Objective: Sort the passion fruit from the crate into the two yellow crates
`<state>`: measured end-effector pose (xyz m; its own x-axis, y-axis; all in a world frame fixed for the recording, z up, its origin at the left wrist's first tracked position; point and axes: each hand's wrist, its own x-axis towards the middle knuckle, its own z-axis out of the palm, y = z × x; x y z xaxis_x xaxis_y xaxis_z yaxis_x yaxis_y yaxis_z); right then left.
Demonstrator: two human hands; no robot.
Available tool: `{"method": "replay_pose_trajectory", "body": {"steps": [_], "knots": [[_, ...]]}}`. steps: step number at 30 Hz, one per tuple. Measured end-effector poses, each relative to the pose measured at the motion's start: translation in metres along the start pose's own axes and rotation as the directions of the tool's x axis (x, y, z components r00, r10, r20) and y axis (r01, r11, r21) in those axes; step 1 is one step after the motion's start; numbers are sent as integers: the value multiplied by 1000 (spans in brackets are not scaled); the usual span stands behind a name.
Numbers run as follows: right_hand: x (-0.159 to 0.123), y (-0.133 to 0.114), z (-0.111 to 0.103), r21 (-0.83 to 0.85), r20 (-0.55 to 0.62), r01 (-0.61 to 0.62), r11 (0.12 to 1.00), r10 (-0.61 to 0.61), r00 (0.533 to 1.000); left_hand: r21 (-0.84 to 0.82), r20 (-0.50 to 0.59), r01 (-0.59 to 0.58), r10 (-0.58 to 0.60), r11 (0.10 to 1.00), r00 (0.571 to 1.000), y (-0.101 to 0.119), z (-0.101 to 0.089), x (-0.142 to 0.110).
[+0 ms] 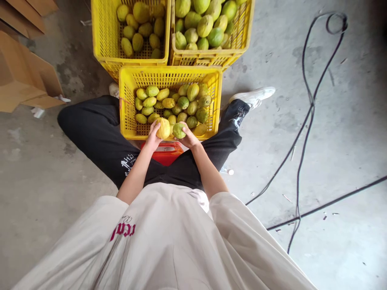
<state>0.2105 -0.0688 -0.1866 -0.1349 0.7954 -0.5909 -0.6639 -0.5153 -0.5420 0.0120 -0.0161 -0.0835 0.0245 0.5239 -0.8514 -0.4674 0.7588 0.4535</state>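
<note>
My left hand (153, 136) is closed around a yellow, rounded fruit (163, 128) that looks like a small melon. Right beside it, my right hand (189, 137) grips a green fruit (179, 130) of similar kind. Both are held over the near edge of a yellow plastic crate (216, 104) between my legs. Inside that crate lie several oval fruits (168, 103), yellow on the left and greener on the right. The fingertips beneath the two held fruits are partly hidden.
Two more yellow crates stand behind: the left crate (104, 40) and the right crate (246, 30) hold larger green-yellow fruits. Opened cardboard (27, 76) lies at left. A looped black cable (311, 104) runs over the floor at right. Something red (166, 158) sits between my legs.
</note>
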Motion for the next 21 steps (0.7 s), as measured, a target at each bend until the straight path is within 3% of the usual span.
{"method": "replay_pose_trajectory", "body": {"steps": [8,21], "knots": [[-6,-1,6,-22,83,4,1000,-3,997,27,46,4,-5,1000,999,-9,-7,9],[6,3,-2,67,-24,-49,997,51,998,-51,-13,8,-9,999,1000,-4,-7,12]]}}
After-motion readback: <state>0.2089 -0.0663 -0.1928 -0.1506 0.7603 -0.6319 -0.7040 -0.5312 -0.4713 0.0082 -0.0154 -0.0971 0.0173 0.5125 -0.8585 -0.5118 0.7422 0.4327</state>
